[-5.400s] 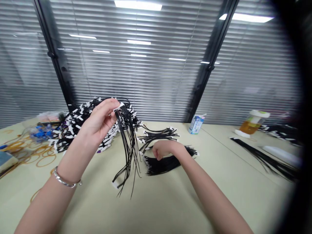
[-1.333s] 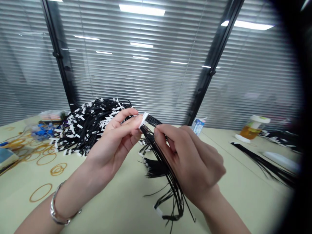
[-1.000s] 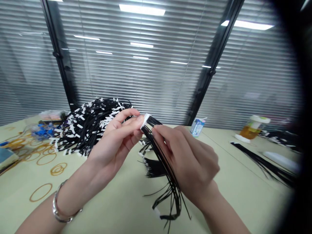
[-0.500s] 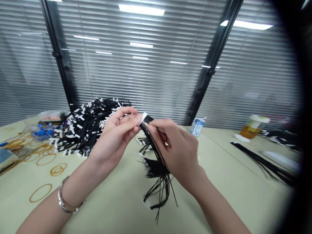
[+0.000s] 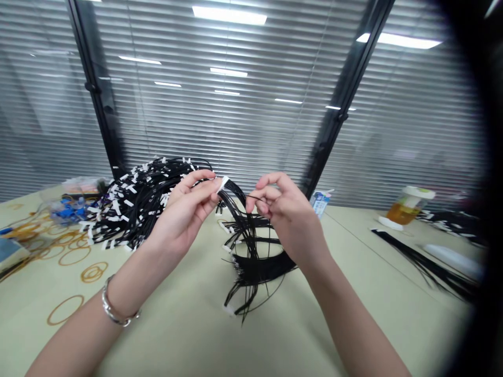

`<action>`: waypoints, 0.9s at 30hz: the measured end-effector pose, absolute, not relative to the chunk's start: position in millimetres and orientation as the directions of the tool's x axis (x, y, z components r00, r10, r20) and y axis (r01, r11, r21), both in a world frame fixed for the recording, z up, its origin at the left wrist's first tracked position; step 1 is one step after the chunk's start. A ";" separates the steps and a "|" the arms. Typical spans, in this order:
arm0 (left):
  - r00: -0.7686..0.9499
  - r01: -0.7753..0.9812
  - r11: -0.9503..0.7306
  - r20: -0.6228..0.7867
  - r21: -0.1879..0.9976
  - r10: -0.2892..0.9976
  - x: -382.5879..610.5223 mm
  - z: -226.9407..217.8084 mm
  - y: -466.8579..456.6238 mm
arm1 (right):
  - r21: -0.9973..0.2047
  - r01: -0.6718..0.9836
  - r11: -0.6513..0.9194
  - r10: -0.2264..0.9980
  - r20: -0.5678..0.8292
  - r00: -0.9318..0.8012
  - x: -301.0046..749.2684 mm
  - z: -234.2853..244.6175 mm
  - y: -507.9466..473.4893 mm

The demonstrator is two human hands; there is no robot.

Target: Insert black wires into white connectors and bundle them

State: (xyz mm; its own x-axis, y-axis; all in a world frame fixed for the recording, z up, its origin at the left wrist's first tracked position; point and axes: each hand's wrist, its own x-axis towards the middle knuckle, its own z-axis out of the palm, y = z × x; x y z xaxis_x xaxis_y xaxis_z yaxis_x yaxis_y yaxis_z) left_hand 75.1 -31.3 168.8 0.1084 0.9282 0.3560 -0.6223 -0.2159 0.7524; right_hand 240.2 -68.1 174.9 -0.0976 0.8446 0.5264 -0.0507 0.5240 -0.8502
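Note:
Between the thumb and fingers of my left hand (image 5: pixel 186 209) is a white connector (image 5: pixel 222 184), from which many thin black wires (image 5: pixel 245 230) arch right and hang down. My right hand (image 5: pixel 285 209) pinches a single black wire (image 5: pixel 256 198) a short way right of the connector. Beneath the hanging wires, a black bundle with a row of bare-looking tips (image 5: pixel 267 266) lies on the table, partly behind my right wrist. Small white connectors (image 5: pixel 226 228) on black wires lie behind it. A white end piece (image 5: pixel 230 310) sits at the lower end of the hanging wires.
A large heap of black cables with white tags (image 5: pixel 137 204) lies at the back left. Tan rubber bands (image 5: pixel 94 272) and blue parts (image 5: pixel 70 209) are scattered left. Rightward stand a small carton (image 5: pixel 320 203) and an amber-liquid container (image 5: pixel 404 209), with another black wire bundle (image 5: pixel 420 259).
My right hand has moved slightly up and right, away from the connector, drawing one wire apart from the bunch. The hanging wires have spread out. My left hand has shifted slightly left.

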 end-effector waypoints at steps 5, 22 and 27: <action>0.106 -0.623 -0.217 0.356 0.752 0.929 74.8 165.4 -23.5 | -0.868 -0.167 0.467 0.856 0.491 -0.162 244.3 174.3 -64.9; 0.070 -0.677 -0.170 0.293 0.716 0.954 58.9 169.2 1.3 | -0.916 -0.280 0.288 0.844 0.381 -0.377 263.4 152.8 -22.5; 0.019 -0.717 -0.204 0.311 0.667 0.950 42.0 180.8 1.2 | -0.923 -0.196 0.332 0.849 0.383 -0.364 270.7 149.2 -15.3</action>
